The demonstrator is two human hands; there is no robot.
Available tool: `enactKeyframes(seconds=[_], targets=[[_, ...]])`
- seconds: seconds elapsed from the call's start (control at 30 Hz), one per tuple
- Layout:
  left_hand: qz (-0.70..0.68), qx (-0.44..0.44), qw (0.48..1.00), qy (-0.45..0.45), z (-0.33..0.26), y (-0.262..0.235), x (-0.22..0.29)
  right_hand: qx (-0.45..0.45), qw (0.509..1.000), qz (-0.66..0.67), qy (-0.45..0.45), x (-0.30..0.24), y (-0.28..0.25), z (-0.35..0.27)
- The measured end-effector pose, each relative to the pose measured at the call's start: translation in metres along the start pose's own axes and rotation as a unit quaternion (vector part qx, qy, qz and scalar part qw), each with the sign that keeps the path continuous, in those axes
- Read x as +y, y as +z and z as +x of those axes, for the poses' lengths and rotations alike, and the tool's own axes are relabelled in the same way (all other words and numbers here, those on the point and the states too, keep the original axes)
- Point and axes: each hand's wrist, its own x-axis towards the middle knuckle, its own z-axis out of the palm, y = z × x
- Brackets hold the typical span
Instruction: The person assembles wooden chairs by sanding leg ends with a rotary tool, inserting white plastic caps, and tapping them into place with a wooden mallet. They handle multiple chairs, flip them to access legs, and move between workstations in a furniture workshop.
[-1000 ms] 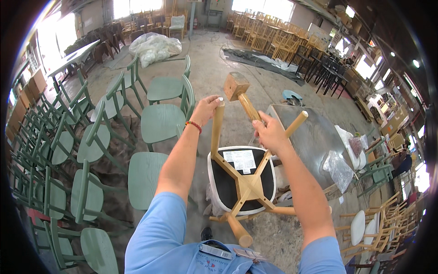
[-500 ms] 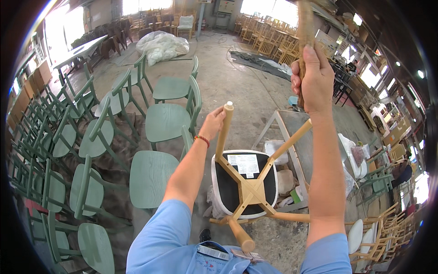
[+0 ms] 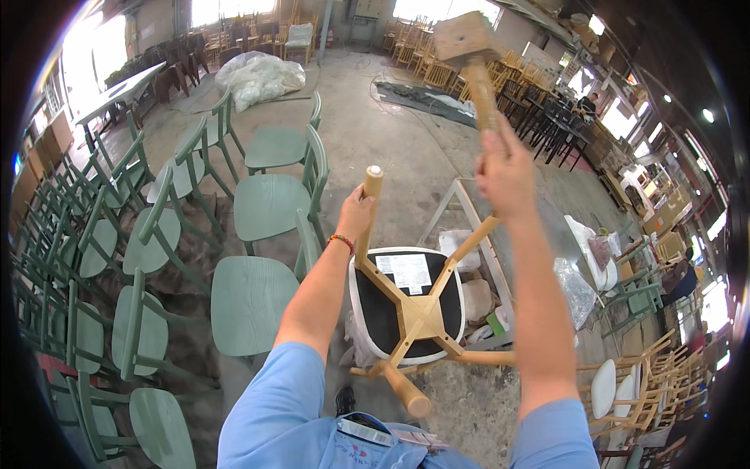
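An upturned wooden chair (image 3: 420,319) stands before me, its pale legs pointing up and outward from a cross-shaped frame. Beneath the frame shows a black seat underside with a white rim and a paper label (image 3: 409,272). My left hand (image 3: 356,213) is closed round the far left leg, just below its tip, where a small white cap (image 3: 374,170) sits. Raised at the right, my right hand (image 3: 506,173) grips the handle of a wooden mallet (image 3: 469,41). The mallet's block head is up and apart from the chair.
Rows of green chairs (image 3: 269,207) fill the left side. A grey-topped table (image 3: 539,227) stands close on the right, with plastic-wrapped things around it. Farther back lie a heap of plastic sheeting (image 3: 259,78) and stacked wooden chairs. A person (image 3: 587,103) is at the far right.
My right hand has come down and a little left with the mallet, whose head is now in view. My left hand still holds the leg. The whole view has shifted slightly.
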Motion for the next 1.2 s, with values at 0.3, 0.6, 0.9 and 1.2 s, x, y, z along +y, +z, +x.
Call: enactKeyframes(seconds=[0.3, 0.6, 0.9, 1.2], targets=[[0.2, 0.101, 0.973, 0.055, -0.015, -0.06, 0.015, -0.176, 0.967, 0.051, 0.178, 0.084, -0.047, -0.15], [-0.193, 0.042, 0.907, -0.373, -0.345, -0.03, -0.023, -0.087, 0.917, 0.167, 0.352, 0.121, -0.251, -0.449], [-0.052, -0.479, 0.76, -0.437, -0.547, 0.203, 0.069, -0.051, 0.94, 0.072, 0.331, 0.167, -0.269, -0.59], [-0.065, -0.554, 0.726, -0.402, -0.57, 0.261, 0.122, 0.082, 0.948, 0.088, 0.296, 0.158, -0.283, -0.607]])
